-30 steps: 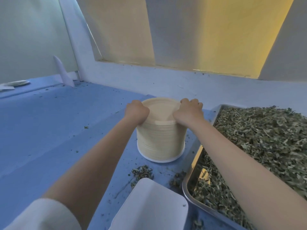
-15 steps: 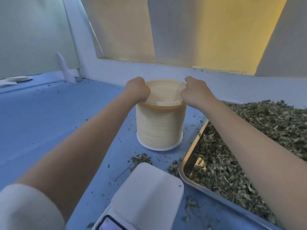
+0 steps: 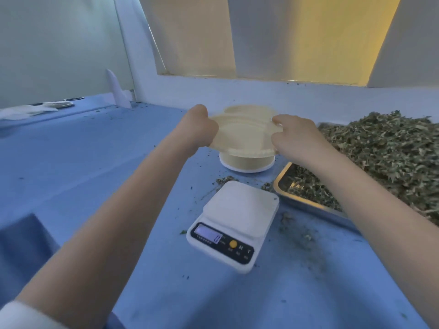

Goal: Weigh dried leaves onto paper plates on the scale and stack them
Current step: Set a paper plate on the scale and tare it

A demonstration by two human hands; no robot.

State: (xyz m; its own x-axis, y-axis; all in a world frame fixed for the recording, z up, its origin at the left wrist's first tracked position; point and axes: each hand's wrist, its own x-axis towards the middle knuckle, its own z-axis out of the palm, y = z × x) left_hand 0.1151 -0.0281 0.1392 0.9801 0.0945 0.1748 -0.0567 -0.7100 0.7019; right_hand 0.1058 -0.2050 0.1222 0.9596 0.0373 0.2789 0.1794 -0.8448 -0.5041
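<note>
A tan paper plate (image 3: 242, 135) hung tilted above the plate stack (image 3: 247, 160); beyond the bare white scale (image 3: 240, 210), dried leaves (image 3: 384, 148) heaped a steel tray (image 3: 306, 205).

- The left hand (image 3: 202, 129) and right hand (image 3: 294, 136) lifted a paper plate (image 3: 244, 131) clear of the stack (image 3: 247, 160).
- The plate came toward the scale (image 3: 235, 224), tilted.

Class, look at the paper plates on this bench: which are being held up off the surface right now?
The plates gripped between both hands, above the tall stack; the far-left plates lie untouched.
</note>
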